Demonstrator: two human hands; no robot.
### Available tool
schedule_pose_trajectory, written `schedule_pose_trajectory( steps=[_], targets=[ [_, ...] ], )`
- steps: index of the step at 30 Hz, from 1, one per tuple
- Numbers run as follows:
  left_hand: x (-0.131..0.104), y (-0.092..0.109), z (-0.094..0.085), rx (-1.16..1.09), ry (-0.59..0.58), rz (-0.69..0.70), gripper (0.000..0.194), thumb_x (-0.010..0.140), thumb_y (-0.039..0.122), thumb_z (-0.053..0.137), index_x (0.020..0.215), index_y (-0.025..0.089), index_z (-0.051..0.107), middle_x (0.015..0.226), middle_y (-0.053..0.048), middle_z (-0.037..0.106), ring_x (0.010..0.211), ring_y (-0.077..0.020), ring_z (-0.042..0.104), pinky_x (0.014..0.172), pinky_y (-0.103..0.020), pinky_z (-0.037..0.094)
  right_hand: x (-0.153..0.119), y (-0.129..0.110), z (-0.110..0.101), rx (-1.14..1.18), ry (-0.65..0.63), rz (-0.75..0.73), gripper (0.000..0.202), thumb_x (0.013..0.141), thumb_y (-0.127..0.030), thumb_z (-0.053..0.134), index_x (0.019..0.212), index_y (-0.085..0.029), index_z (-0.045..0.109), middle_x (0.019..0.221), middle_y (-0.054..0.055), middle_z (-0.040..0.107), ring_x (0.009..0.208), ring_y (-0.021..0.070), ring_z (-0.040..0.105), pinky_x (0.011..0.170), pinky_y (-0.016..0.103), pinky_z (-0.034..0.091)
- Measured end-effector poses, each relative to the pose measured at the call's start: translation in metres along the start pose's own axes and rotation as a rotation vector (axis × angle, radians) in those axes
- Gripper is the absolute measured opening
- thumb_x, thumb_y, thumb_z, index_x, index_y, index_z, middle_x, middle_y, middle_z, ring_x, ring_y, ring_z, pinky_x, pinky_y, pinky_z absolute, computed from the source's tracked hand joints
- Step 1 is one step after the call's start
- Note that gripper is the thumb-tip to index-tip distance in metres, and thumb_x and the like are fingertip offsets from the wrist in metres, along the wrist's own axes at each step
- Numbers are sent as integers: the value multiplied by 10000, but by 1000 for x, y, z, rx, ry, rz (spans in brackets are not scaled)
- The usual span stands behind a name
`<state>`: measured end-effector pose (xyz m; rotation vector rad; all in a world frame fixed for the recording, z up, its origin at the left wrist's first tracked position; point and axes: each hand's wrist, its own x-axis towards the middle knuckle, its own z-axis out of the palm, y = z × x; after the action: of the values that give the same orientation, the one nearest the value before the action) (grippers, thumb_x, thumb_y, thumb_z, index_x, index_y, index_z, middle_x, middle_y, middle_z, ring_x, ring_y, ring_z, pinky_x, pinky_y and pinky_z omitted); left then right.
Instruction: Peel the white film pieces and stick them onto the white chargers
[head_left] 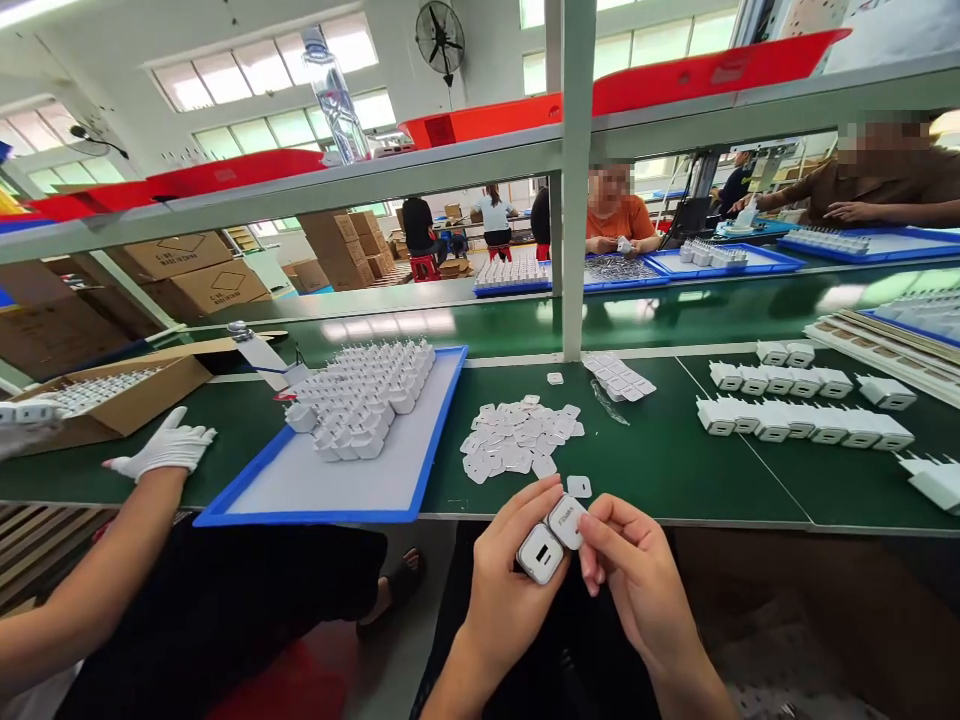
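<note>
My left hand (506, 575) is closed around a white charger (540, 554), whose end face with dark port slots points up toward me. Against it sits a white rounded-square piece (568, 521) with printed lettering; whether this is a thin plate or another charger's face, I cannot tell. The thumb and fingers of my right hand (637, 570) pinch that lettered piece at its right edge. Just beyond my hands, a single white cover plate (579, 487) with a small slot lies on the green bench. Behind it spreads a loose pile of similar plates (517, 440).
A blue-rimmed tray (427, 470) with many chargers stands left. A co-worker's gloved hand (169, 445) rests near a cardboard box (180, 385). Rows of chargers (802, 420) stand right, near a sheet of white squares (619, 377). A shelf post (572, 200) rises behind.
</note>
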<state>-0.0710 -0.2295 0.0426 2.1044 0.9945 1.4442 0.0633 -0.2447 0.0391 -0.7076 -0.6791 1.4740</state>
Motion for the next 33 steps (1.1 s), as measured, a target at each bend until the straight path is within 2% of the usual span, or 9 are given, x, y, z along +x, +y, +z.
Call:
schedule_pose_trajectory(
  steps=[9,21,27,33],
  targets=[
    [-3,8,1,32,-6,114,483,795,34,658,1228,240,601,1261,-68,641,1157,-194,619,980,-314,542,-15,1,4,33,68,-60,321,783,-331,750,589,-167,555,446,-34,542,400,61,435,403,158,379],
    [-4,12,-5,3,-35,146,436,787,43,658,1184,224,636,1204,-73,673,1080,-192,660,920,-301,572,-24,9,6,-111,130,-164,321,818,-344,711,607,-179,534,434,-47,530,376,61,418,370,159,351],
    [-7,16,-5,0,-92,79,419,787,91,681,1182,220,634,1174,-67,700,1070,-211,672,921,-330,573,-34,10,5,-171,198,-210,322,830,-342,696,610,-184,522,442,-50,515,382,64,408,379,174,339],
    [-11,24,-8,-41,-148,-71,390,781,155,708,1164,195,647,1061,-61,738,865,-177,719,739,-252,595,-40,6,7,-322,246,-260,349,837,-345,686,593,-189,491,428,-74,442,378,56,349,389,189,288]
  ],
)
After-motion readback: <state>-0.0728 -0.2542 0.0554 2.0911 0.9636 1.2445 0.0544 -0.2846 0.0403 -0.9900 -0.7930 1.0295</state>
